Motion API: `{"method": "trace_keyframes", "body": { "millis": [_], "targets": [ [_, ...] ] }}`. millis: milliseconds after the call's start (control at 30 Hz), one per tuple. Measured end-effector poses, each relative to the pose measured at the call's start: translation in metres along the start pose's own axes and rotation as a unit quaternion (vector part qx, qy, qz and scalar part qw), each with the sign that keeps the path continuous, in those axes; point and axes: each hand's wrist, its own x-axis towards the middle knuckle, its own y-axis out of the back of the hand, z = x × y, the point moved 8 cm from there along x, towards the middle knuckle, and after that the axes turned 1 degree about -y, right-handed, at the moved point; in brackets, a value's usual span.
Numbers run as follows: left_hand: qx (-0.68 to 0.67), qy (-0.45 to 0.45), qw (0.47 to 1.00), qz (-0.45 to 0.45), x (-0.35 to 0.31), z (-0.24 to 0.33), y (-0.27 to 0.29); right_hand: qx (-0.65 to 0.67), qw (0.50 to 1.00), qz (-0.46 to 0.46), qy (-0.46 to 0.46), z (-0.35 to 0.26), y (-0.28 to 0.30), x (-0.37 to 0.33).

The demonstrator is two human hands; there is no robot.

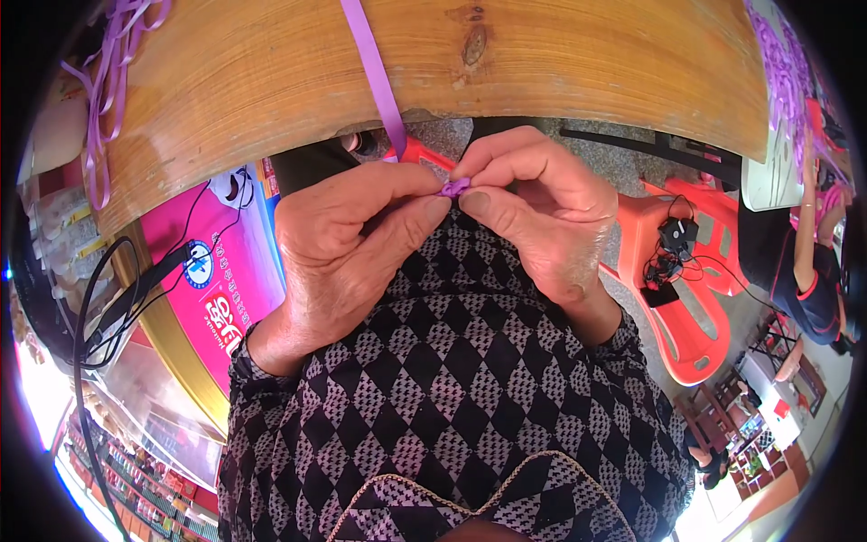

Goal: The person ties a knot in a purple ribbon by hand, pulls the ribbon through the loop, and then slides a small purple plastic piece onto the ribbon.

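Between my two hands is a small knotted bit of purple ribbon (456, 188), held just off the near edge of the wooden table. My left hand (348, 239) pinches its left side between thumb and forefinger. From the other side, the thumb and fingers of my right hand (546, 203) close on the same knot. A long flat length of purple ribbon (372, 65) lies across the wooden table (578, 63) and hangs over its edge behind my left hand. Whether it joins the knot is hidden by my fingers.
Purple ribbons (113, 90) hang at the table's left end; a thick purple bundle (784, 81) is at the far right. An orange plastic chair (682, 339) with black cables and a small adapter (677, 235) stands to my right. Another person (804, 271) is beyond it. A pink printed panel (212, 271) is at left.
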Motion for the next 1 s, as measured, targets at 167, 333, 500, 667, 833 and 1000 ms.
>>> {"method": "trace_keyframes", "body": {
  "millis": [167,333,500,667,833,1000],
  "targets": [
    [-0.038,0.057,0.998,0.006,0.000,-0.006,-0.002,-0.075,0.996,-0.017,0.037,-0.007,-0.001,-0.002],
    [0.041,-0.085,0.996,0.003,0.004,0.006,-0.002,-0.069,0.997,-0.011,0.036,-0.005,0.000,-0.002],
    [-0.032,-0.019,0.999,-0.007,0.003,0.000,-0.003,-0.073,0.997,-0.009,0.032,-0.007,0.001,-0.003],
    [-0.114,0.132,0.985,-0.008,-0.006,-0.016,-0.007,-0.012,1.000,0.011,0.014,-0.004,0.001,-0.004],
    [-0.148,0.161,0.976,-0.014,-0.005,-0.017,-0.010,-0.045,0.999,0.005,0.028,-0.002,0.002,-0.003],
    [-0.146,0.144,0.979,0.001,-0.006,-0.018,-0.010,-0.042,0.999,0.005,0.016,-0.001,0.002,-0.004]
  ]
}}
